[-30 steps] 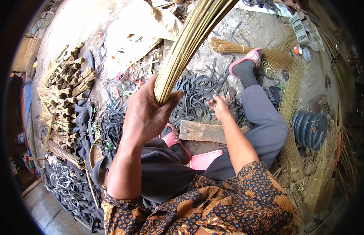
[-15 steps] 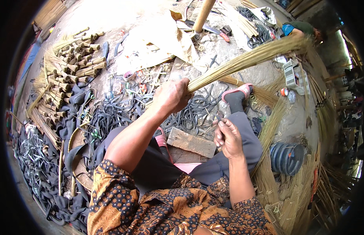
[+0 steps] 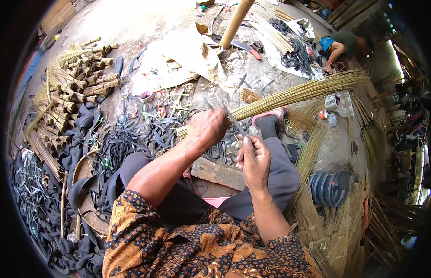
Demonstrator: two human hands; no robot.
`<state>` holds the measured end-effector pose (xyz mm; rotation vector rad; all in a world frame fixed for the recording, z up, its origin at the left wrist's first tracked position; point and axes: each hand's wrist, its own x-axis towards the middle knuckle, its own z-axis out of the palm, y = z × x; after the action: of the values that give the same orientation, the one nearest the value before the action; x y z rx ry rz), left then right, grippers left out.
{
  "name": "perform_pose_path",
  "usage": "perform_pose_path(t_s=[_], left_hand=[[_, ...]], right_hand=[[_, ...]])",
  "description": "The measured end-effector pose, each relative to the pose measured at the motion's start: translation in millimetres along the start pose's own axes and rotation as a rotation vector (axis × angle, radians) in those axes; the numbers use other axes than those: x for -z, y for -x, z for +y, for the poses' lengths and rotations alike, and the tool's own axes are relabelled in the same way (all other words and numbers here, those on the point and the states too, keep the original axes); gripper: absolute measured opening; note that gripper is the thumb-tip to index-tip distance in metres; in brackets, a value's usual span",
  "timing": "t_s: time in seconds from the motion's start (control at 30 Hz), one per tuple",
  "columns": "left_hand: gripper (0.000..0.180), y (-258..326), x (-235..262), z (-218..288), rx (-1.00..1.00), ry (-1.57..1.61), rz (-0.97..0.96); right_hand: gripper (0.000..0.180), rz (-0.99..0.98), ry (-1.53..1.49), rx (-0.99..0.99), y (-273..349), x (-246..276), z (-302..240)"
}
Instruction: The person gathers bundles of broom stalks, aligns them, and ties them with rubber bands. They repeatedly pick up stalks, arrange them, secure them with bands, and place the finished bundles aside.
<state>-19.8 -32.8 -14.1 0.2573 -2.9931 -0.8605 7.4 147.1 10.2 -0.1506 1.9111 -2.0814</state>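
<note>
Gripping a bundle of thin sticks close to one end, the left hand is wrapped round it; a short stub pokes out left of the fist, the long part runs off right to wispy tips. Right hand, just below and right of that grip, pinches a dark strip that crosses the bundle beside the left knuckles. Bundle probably light for its length, springy; single sticks may snap if bent hard or slide lengthwise in a loose hold. Best held near the stub, where they pack tight; tips look too whippy. Strip seems soft, flexible, perhaps rubbery: pinch by an end. More dark strips lie heaped left of the fist.
</note>
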Motion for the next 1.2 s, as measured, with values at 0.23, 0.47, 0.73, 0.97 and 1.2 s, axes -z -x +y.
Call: perform_pose_path(t_s=[0.23, 0.47, 0.73, 0.97, 1.2], left_hand=[[0.049, 1, 0, -2, -0.031, 0.039, 0.031], [0.065, 8, 3, 1, -0.043, 0.070, 0.064], [0.034, 12, 21, 0, -0.009, 0.142, -0.107], [0.024, 40, 20, 23, -0.156, 0.812, -0.732], [0.032, 46, 13, 41, -0.268, 0.941, -1.384]], right_hand=[[0.025, 0.061, 0.106, 0.128, 3, -2, -2], [0.024, 0.034, 0.116, 0.094, -3, -5, -10], [0.023, -0.187, 0.475, 0.168, 14, 44, 6], [0.014, -0.127, 0.806, 0.398, -3, 93, 29], [0.024, -0.377, 0.779, 0.795, -12, 80, 10]])
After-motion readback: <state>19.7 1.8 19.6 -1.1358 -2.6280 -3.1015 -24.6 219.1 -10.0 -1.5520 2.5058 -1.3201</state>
